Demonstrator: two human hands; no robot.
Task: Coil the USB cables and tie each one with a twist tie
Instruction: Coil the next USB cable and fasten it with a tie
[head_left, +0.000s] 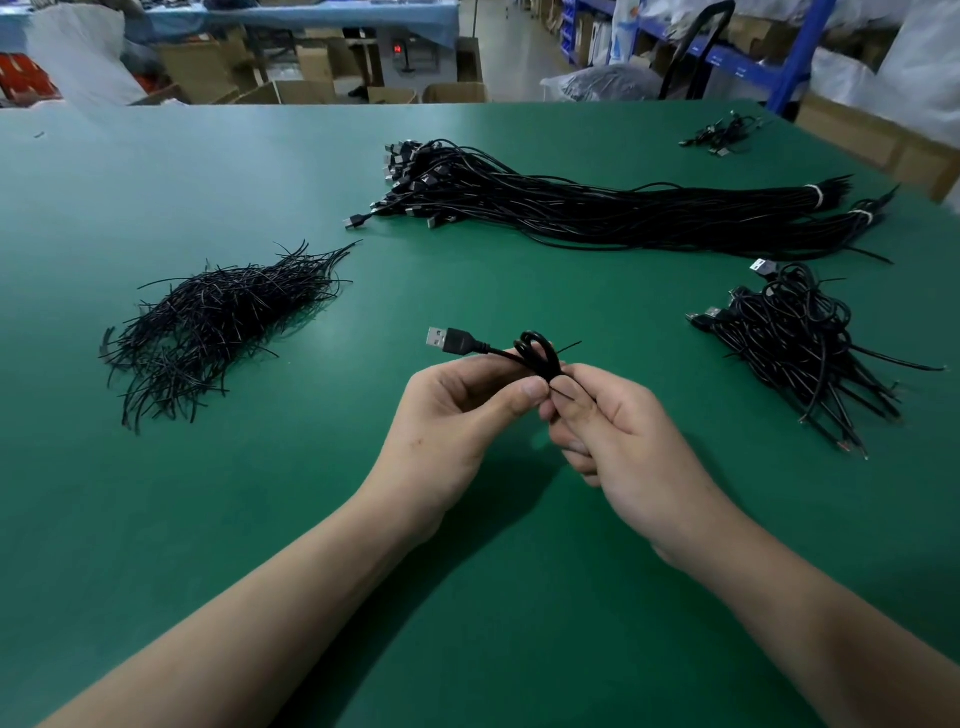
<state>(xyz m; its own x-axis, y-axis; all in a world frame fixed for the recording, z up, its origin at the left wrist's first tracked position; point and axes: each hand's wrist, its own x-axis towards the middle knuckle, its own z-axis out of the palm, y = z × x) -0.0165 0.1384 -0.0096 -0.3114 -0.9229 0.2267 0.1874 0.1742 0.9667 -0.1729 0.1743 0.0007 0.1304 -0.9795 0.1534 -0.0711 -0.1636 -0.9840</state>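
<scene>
Head view: both hands meet over the near middle of the table (260, 493). The left hand (457, 410) pinches a small coiled USB cable (537, 356) between thumb and forefinger, fingers (530, 389) curled tight on the bundled turns. The plug (445, 340) juts out to the left, so the cable's long axis runs left to right. The right hand (623, 431) touches the coil from the right and appears to pinch a twist tie (569, 347) that crosses the coil at its waist. One thin end pokes up and right, and the other lies by the thumb.

The twisting probably falls to the right hand, since the tie ends lie on its side. Spare ties (208, 322) sit in a pile toward the left edge, and straight cables (571, 213) lie farther back. A heap of coiled cables (795, 343) is near the right edge. Nothing stands between the hands and these.
</scene>
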